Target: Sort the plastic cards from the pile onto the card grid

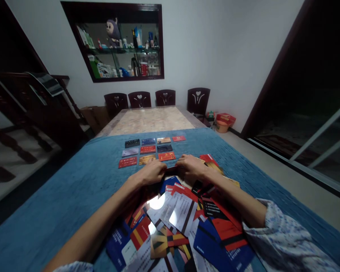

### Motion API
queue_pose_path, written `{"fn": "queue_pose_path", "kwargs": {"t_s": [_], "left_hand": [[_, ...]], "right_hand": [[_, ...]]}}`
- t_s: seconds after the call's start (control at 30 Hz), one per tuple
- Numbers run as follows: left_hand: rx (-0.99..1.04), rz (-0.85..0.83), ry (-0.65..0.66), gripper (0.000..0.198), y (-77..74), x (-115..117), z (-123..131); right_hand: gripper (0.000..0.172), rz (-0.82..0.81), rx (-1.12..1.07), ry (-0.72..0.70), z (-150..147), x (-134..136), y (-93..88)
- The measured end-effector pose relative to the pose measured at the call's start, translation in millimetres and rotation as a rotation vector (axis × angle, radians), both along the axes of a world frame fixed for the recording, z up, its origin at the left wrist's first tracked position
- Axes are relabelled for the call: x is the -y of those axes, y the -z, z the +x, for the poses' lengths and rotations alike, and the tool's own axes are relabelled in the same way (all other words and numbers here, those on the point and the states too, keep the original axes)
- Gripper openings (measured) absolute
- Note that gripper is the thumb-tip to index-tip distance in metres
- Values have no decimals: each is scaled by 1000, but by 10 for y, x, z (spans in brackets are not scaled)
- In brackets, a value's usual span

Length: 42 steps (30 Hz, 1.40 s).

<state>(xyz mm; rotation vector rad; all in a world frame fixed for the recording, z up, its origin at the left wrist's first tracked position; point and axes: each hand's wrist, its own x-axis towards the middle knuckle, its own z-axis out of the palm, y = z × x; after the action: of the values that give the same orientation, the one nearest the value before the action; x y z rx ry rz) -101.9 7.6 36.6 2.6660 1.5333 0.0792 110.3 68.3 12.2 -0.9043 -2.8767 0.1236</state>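
Note:
My left hand and my right hand lie close together on a blue cloth, fingers curled, pinching a dark card between them at the far edge of a loose heap of cards. The heap of red, blue, white and black cards spreads between my forearms toward me. Just beyond my hands several cards are laid flat in neat rows, the nearest row an orange-red card, a gold one and a red one.
The blue cloth covers the near part of a long table; bare marble-patterned tabletop lies beyond. Several dark chairs stand at the far end. A wall niche with shelves is above. Dark wooden stairs rise at left.

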Motion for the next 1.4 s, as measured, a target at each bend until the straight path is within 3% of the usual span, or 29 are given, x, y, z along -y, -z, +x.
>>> {"fn": "queue_pose_path", "kwargs": {"t_s": [0.23,0.53,0.8,1.0,1.2,1.4], "left_hand": [[40,23,-30,24,115,-70,-40],[51,38,-26,26,122,-93,-33],[250,67,-79,25,119,-65,-44],[421,130,-152,25,102,-96,-63],[643,133,-174,21,85,-107,-33],[723,84,-161,19,109,-76,18]], "right_hand": [[16,24,-25,64,15,-37,94],[15,51,-97,104,26,-24,39],[13,88,-407,34,11,-95,91],[22,-39,-654,45,-16,-68,102],[20,-112,-665,48,-75,-24,126],[24,-177,-714,11,-119,2,141]]}}
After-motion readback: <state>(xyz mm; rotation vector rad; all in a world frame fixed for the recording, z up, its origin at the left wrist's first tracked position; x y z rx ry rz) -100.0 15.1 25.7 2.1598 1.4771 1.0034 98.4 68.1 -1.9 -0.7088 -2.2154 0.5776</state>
